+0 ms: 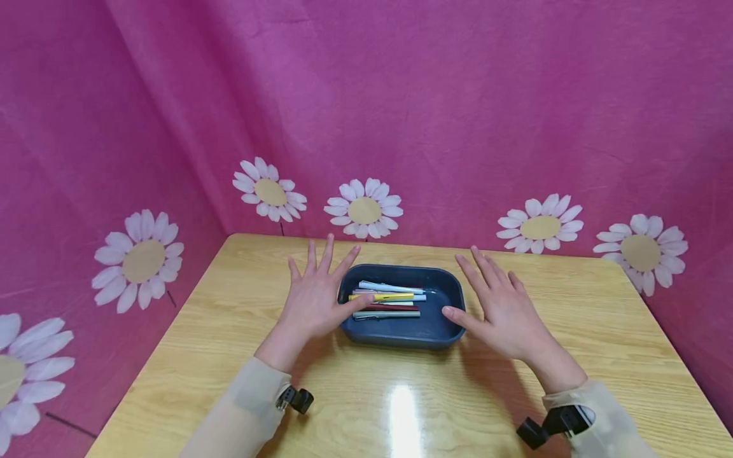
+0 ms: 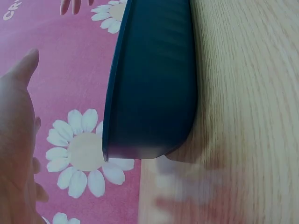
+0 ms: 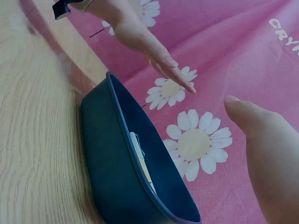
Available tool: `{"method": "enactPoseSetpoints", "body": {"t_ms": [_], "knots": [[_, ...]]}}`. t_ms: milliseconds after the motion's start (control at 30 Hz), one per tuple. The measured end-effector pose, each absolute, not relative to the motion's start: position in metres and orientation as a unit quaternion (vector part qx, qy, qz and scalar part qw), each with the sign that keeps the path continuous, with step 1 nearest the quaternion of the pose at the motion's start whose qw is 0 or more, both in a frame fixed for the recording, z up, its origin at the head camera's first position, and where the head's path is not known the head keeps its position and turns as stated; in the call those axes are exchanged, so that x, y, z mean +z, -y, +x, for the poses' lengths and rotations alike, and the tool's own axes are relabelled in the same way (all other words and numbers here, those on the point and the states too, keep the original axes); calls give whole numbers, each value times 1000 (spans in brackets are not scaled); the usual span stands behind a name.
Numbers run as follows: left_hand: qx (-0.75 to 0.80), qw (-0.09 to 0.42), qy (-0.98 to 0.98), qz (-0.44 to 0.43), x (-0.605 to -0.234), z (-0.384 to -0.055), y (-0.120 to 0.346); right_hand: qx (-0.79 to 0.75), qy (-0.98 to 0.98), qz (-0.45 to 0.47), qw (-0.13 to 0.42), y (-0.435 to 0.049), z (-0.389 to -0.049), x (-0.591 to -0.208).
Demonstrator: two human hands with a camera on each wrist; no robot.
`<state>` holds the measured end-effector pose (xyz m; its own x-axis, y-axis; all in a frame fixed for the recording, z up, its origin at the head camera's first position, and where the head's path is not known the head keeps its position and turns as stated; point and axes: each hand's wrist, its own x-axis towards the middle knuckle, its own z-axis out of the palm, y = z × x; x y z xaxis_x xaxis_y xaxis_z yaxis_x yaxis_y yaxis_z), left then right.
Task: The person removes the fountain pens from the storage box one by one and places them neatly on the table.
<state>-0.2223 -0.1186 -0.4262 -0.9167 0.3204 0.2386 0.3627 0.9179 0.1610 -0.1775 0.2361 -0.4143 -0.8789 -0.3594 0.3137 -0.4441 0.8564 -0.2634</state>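
Observation:
A dark blue oblong tub (image 1: 443, 334) stands on the table with several pens lying in it. Among them are a yellow pen (image 1: 395, 297), a pale blue pen (image 1: 389, 287) and a grey-green pen (image 1: 395, 314). My left hand (image 1: 312, 302) is over the tub's left end, fingers spread, the thumb overlapping the pens in the head view. On the other side my right hand (image 1: 504, 312) hovers by the right end with straight fingers. Both hands hold nothing. In the right wrist view the tub's wall (image 3: 112, 154) shows from the side, and the left hand (image 3: 145, 44) hangs above its far end.
The light wood table (image 1: 240, 292) carries the tub near its back edge. Behind and beside it hangs a pink curtain (image 1: 401, 95) printed with white daisies. Each forearm wears a small black wrist camera (image 1: 299, 401).

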Motion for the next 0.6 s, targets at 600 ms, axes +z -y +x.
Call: {"method": "enactPoseSetpoints", "body": {"t_ms": [600], "knots": [[-139,96,971,-167,-428,-222,121,249,942,209,78,-234,-181,-412]]}}
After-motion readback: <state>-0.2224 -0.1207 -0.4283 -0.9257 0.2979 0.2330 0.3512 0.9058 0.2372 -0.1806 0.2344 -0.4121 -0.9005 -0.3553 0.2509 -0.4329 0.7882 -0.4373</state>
